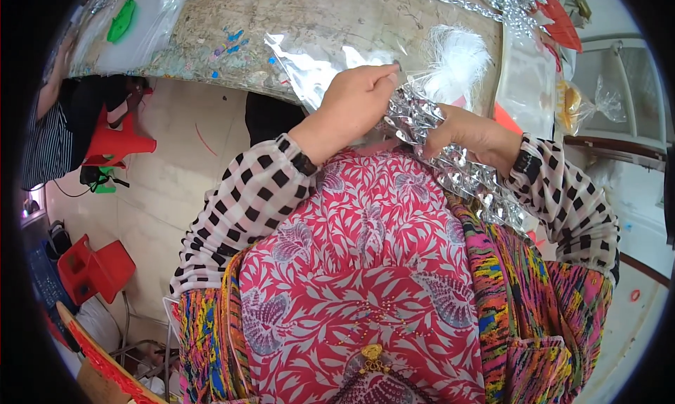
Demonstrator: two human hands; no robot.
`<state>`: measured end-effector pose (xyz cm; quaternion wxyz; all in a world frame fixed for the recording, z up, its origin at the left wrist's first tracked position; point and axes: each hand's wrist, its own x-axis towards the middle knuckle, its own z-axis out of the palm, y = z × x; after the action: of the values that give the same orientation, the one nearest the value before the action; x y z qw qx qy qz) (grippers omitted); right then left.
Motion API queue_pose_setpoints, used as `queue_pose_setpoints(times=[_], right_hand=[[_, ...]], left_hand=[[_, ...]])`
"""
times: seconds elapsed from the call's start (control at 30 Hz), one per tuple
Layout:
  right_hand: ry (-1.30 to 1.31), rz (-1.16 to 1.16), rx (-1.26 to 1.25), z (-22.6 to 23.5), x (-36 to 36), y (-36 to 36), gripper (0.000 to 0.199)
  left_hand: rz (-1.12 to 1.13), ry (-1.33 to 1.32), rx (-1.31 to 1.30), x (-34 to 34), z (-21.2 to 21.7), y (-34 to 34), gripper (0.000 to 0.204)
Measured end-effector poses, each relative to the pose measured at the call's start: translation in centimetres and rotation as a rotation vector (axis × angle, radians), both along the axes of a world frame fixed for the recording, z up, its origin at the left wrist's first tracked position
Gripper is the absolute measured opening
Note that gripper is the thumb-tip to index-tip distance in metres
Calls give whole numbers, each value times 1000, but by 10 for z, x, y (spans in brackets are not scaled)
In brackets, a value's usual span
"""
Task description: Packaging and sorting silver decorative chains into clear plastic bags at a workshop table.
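Note:
Strands of shiny silver sequins [485, 186] hang over the table's near edge toward my lap. My right hand [471, 133] is closed around them, thumb pointing left. Just left of it, my left hand [355, 102] is in a pinch at the top end of the strands. Whatever lies between those fingertips is too small to make out. A tuft of white threads [460, 60] lies beyond both hands. Beside my left hand a clear plastic sheet or bag [295, 67] rests on the table, partly covered by the hand.
On the worn table [309, 17] lie blue scraps [232, 42], a green piece [121, 21] and more silver strands [485, 7] at the far right. Red stools [98, 267] stand on the floor at left, where another person [53, 130] sits. A bagged item [576, 105] is at right.

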<state>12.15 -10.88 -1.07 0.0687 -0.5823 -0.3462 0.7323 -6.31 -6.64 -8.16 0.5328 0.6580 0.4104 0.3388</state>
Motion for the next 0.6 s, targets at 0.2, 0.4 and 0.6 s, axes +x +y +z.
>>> queue_pose_setpoints(times=[0.2,0.4,0.6], right_hand=[[-32,-18,-109,1,5,0,49],[15,-106,-195,2,8,3,46],[-43,-217,-282,-10,23,17,34]], left_hand=[[84,55,605,17,12,-19,28],[-3,256,756,21,9,-33,34],[32,79,594,27,4,-23,34]])
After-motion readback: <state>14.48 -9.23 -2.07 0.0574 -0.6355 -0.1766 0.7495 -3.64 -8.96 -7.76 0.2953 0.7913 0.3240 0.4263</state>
